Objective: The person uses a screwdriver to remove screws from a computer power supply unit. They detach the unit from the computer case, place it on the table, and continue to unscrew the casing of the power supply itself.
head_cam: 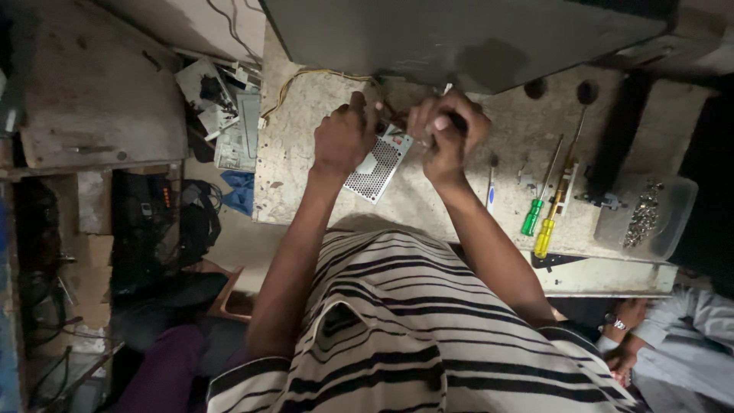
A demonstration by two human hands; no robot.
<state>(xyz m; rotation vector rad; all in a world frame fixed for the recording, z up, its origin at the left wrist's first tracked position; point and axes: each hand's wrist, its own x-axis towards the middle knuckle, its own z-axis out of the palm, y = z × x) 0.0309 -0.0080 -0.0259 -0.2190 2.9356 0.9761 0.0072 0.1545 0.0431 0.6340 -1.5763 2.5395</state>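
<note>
Two hands: left hand (343, 138) atop perforated metal box (376, 168), right hand (446, 131) just beside.

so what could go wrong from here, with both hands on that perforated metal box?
1. The perforated metal box sits close to the near edge of the worktable; a hard push from the left hand or right hand could slide it off.
2. The yellow wires trail from it and could snag.
3. The green screwdriver and yellow screwdriver lie near the edge beside the right forearm; a sweep may knock them down.
</note>
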